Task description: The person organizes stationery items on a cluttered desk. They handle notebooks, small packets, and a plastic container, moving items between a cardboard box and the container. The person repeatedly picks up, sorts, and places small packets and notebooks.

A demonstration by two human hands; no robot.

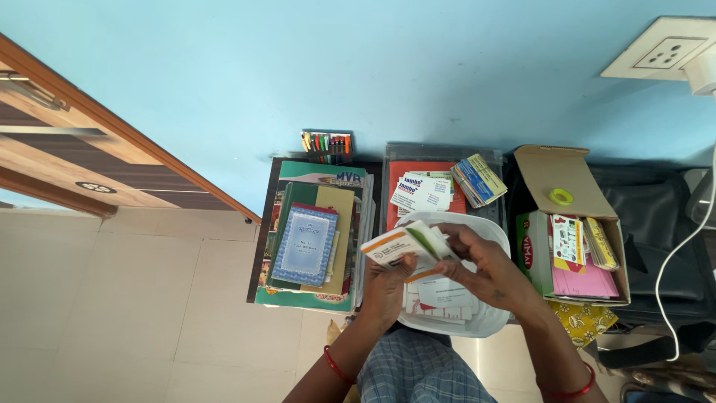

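Note:
My left hand (385, 287) and my right hand (488, 272) together hold a small stack of printed cards (406, 244), white with orange and green parts, above a white plastic tub (492, 319). More loose cards (444, 298) lie inside the tub under my hands. Both wrists wear red bangles. My left hand grips the stack from below, and my right hand's fingers rest on its right end.
A pile of books and notebooks (313, 239) sits to the left. Behind the tub are more cards (421, 192) on a red folder and a bundle of cards (479, 179). An open cardboard box (570, 231) with papers stands at right. A pen holder (327, 147) stands by the blue wall.

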